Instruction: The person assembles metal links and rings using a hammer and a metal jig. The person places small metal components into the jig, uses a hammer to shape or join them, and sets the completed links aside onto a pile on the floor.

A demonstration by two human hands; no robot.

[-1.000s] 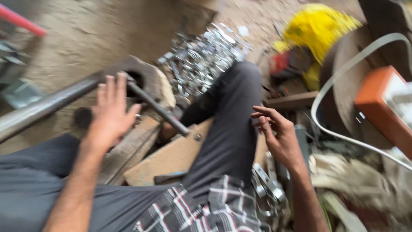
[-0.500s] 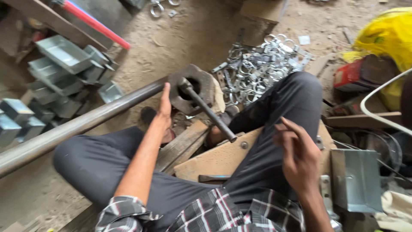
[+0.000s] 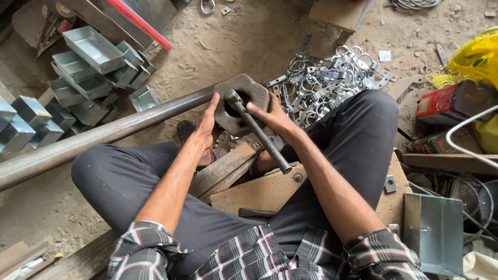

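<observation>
Seated on a dusty workshop floor, knees spread, dark trousers and a checked shirt in view. Between the knees – a heavy rusted metal block (image 3: 244, 101) with a hole in its middle, standing at the end of a long steel pipe (image 3: 104, 137) that runs off to the left edge. Left hand (image 3: 207, 120) flat against the block's left face, fingers straight, thumb up along the edge – pressing, not clenched. Right hand (image 3: 274, 118) on the block's right side, fingers spread and resting on the rim beside the hole, grasping nothing outright. Out of the hole, a dark metal rod (image 3: 258, 130) slanting down toward the lap, its free end over a wooden board (image 3: 259, 193); touched by neither hand, as far as can be told. Beside the board, a second plank (image 3: 220, 173) under the left forearm.

Behind the block, a heap of bright zinc-plated clamps (image 3: 327, 83) on the sand. At far left, a stack of folded sheet-metal trays (image 3: 91, 57), with a red bar (image 3: 139, 23) above them. At right, a yellow bag (image 3: 474, 59) and a red tin (image 3: 451, 101); lower right, a bent grey metal plate (image 3: 433, 231).
</observation>
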